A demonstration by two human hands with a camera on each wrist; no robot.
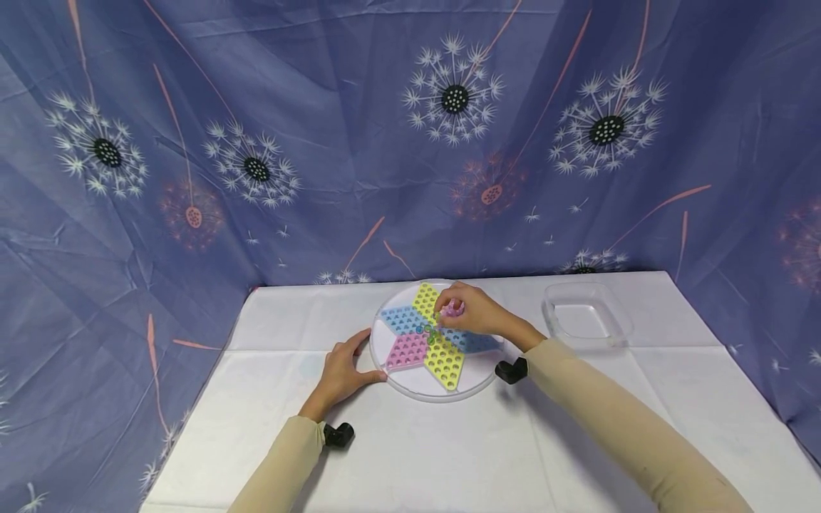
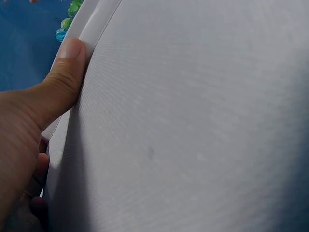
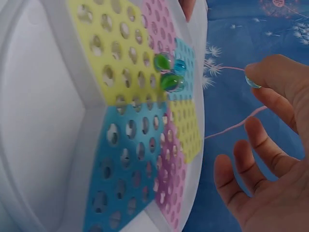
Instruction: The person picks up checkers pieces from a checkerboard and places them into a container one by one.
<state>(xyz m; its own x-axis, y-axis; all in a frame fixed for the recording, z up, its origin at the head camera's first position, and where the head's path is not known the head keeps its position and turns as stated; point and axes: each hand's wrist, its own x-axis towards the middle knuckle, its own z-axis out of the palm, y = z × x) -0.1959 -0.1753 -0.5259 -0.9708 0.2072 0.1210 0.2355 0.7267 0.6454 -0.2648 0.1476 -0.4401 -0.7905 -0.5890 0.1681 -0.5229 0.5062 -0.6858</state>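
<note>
A round white Chinese checkers board [image 1: 410, 386] lies on the table, its star of yellow, pink and blue perforated points facing up. My left hand [image 1: 341, 372] rests at the board's left edge, thumb and fingers spread along the rim. Over the far part of the star, my right hand [image 1: 473, 309] pinches a clear glass marble [image 3: 250, 82] between thumb and index finger, the other fingers apart. Several marbles sit in holes near the star's centre, among them a green one [image 3: 170, 81] and a blue one [image 3: 179, 65]. The right hand hides part of the star in the head view.
A clear plastic container [image 1: 580, 322] stands right of the board. White cloth [image 1: 410, 456] covers the table. Behind it hangs a blue curtain [image 1: 359, 142] with a dandelion print. A black wrist device [image 1: 511, 370] sits by each sleeve.
</note>
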